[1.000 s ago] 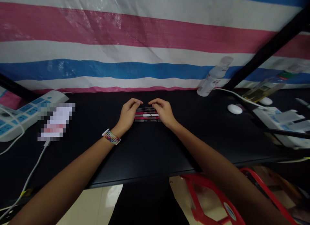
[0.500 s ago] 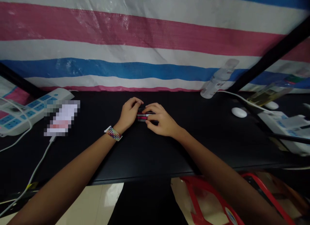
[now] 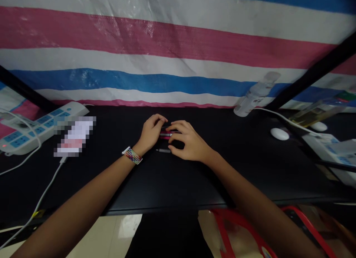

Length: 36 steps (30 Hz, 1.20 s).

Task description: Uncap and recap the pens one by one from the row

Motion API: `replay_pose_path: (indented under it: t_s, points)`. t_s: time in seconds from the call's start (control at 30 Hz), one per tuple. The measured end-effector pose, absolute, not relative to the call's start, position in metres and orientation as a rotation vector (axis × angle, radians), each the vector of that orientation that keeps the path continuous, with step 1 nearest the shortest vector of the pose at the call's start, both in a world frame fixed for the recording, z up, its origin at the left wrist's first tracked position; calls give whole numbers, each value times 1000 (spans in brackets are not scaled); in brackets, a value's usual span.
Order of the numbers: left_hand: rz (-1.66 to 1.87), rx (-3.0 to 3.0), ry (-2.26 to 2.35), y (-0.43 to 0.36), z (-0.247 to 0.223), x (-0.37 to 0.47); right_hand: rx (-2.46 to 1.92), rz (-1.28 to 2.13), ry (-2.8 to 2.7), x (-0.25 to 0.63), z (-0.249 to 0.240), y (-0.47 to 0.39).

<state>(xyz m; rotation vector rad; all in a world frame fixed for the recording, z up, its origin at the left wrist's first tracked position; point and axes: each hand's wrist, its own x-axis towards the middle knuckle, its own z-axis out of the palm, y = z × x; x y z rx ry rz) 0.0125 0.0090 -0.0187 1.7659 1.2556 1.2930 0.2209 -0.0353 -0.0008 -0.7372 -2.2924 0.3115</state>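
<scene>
A small group of pens [image 3: 166,135], pink, silver and dark, lies on the black table between my hands. My left hand [image 3: 151,131], with a colourful woven wristband [image 3: 132,155], curls round their left end; its inner fingers are partly hidden. My right hand [image 3: 189,141] arches over the right end with its fingers spread, the fingertips at the pens. A single dark pen-like stick [image 3: 163,151] lies apart from the group, nearer to me, with its right end at my right thumb. How firmly the fingers press on the pens is hard to see.
A power strip [image 3: 46,124] and a blurred-out phone [image 3: 76,135] on a white cable are at left. At right stand a clear bottle [image 3: 257,94], a white mouse-like object [image 3: 279,134], a bottle of yellowish liquid [image 3: 317,109] and another power strip [image 3: 329,154]. A striped sheet [image 3: 178,39] hangs behind.
The dark stick has come away from the pen group towards me, along with my right thumb. My right fingers have spread wider. The view has shifted slightly.
</scene>
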Motion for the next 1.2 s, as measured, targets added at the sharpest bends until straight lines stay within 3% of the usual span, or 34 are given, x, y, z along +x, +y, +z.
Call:
replay_pose_path:
  t_s: [0.5,0.8,1.03,1.2]
  points:
    - [1357,1684,1203,6,-14,14,-627,301,-2481,214,5,-48]
    - [1340,1930,1001,-15,8,18,-971,185,-2123,233,15,-31]
    - [1338,1959,1055,-10,1,19,-1078,532,-1950,237,4,-21]
    - [1454,1774,1116,3,-7,12,-1073,1019,-1458,247,4,-5]
